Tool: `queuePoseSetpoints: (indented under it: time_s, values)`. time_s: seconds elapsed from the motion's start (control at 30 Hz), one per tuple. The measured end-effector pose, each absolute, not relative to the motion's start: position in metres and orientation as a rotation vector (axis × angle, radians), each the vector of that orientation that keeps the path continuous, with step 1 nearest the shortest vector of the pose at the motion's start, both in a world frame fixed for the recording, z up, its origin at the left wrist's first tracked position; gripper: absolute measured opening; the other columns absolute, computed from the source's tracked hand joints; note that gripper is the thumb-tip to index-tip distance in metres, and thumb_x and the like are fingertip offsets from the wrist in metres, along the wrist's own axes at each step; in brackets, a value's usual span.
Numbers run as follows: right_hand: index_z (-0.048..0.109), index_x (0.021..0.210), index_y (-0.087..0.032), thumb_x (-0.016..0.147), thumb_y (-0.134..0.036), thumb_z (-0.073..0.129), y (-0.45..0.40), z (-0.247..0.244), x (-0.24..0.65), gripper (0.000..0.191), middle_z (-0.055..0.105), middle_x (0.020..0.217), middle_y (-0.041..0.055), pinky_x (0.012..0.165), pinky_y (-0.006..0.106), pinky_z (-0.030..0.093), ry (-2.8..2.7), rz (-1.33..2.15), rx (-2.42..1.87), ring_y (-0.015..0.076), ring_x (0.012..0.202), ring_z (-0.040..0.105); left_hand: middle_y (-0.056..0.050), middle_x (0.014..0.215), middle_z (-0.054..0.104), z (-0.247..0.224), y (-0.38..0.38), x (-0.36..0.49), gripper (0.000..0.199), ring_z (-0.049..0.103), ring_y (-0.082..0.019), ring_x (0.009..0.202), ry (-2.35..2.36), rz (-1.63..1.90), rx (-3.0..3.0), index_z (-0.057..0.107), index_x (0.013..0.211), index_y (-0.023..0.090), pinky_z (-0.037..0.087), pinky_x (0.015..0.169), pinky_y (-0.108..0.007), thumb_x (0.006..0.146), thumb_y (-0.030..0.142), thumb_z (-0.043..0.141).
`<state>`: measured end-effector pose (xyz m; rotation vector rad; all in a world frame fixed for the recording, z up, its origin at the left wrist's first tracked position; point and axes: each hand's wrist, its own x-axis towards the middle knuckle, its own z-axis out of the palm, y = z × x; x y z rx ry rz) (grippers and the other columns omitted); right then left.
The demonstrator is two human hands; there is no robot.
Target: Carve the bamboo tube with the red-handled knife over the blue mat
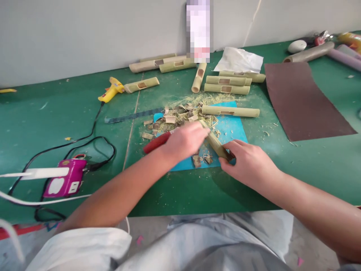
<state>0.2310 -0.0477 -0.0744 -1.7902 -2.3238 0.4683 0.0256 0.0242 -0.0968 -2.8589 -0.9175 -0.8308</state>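
A pale green bamboo piece (pixel 214 143) slants over a blue sheet (pixel 232 130) on the green table. Wrapped round its near end is my right hand (pixel 242 158). My left hand (pixel 188 139), slightly blurred, is closed at the far end of the piece; whatever its fingers grip is hidden. A red-handled tool (pixel 157 142) lies just left of that hand, partly covered by it. Bamboo chips (pixel 170 119) and shavings are heaped behind my hands. Another bamboo tube (pixel 239 111) with a cut slot rests on the sheet's back part.
Several notched bamboo tubes (pixel 227 89) lie towards the wall. A yellow glue gun (pixel 112 90) trails its cord to a magenta power strip (pixel 67 177) at left. Brown sandpaper (pixel 307 101) lies at right, white tissue (pixel 239 60) behind.
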Motion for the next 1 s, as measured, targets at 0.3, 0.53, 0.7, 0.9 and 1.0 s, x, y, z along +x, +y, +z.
queuePoseSetpoints:
  time_s: [0.3, 0.53, 0.7, 0.9, 1.0]
  values:
    - [0.059, 0.080, -0.019, 0.080, -0.028, 0.054, -0.048, -0.078, 0.233, 0.011, 0.062, 0.076, 0.0017, 0.055, 0.029, 0.028, -2.316, 0.395, -1.793, 0.0126, 0.059, 0.048, -0.005, 0.077, 0.062, -0.103, 0.029, 0.024, 0.026, 0.058, -0.014, 0.070, -0.938, -0.887, -2.735, 0.067, 0.097, 0.011, 0.050, 0.064, -0.025, 0.101, 0.021, 0.044]
    - [0.058, 0.078, -0.019, 0.081, -0.029, 0.053, -0.048, -0.077, 0.232, 0.012, 0.061, 0.074, 0.0020, 0.054, 0.029, 0.027, -2.324, 0.372, -1.790, 0.0124, 0.058, 0.047, -0.004, 0.077, 0.063, -0.105, 0.033, 0.022, 0.024, 0.059, -0.013, 0.071, -0.916, -0.924, -2.826, 0.068, 0.095, 0.013, 0.050, 0.066, -0.025, 0.101, 0.021, 0.047]
    - [0.056, 0.075, -0.019, 0.081, -0.029, 0.052, -0.049, -0.077, 0.233, 0.012, 0.060, 0.073, 0.0021, 0.053, 0.029, 0.024, -2.342, 0.348, -1.807, 0.0120, 0.056, 0.045, -0.004, 0.074, 0.061, -0.105, 0.036, 0.022, 0.025, 0.057, -0.013, 0.069, -0.856, -0.893, -2.894, 0.069, 0.094, 0.013, 0.049, 0.065, -0.024, 0.101, 0.022, 0.046]
    - [0.055, 0.075, -0.020, 0.081, -0.030, 0.052, -0.048, -0.076, 0.233, 0.013, 0.058, 0.072, 0.0016, 0.054, 0.029, 0.025, -2.333, 0.364, -1.820, 0.0119, 0.056, 0.044, -0.005, 0.079, 0.064, -0.105, 0.037, 0.024, 0.027, 0.060, -0.013, 0.072, -0.945, -0.950, -2.843, 0.069, 0.097, 0.012, 0.051, 0.067, -0.025, 0.101, 0.023, 0.045]
    - [0.054, 0.073, -0.020, 0.081, -0.029, 0.052, -0.048, -0.075, 0.232, 0.012, 0.058, 0.072, 0.0016, 0.054, 0.029, 0.025, -2.343, 0.398, -1.816, 0.0118, 0.056, 0.043, -0.004, 0.078, 0.063, -0.105, 0.036, 0.025, 0.026, 0.059, -0.012, 0.072, -0.878, -0.916, -2.926, 0.069, 0.098, 0.013, 0.051, 0.068, -0.024, 0.102, 0.024, 0.045]
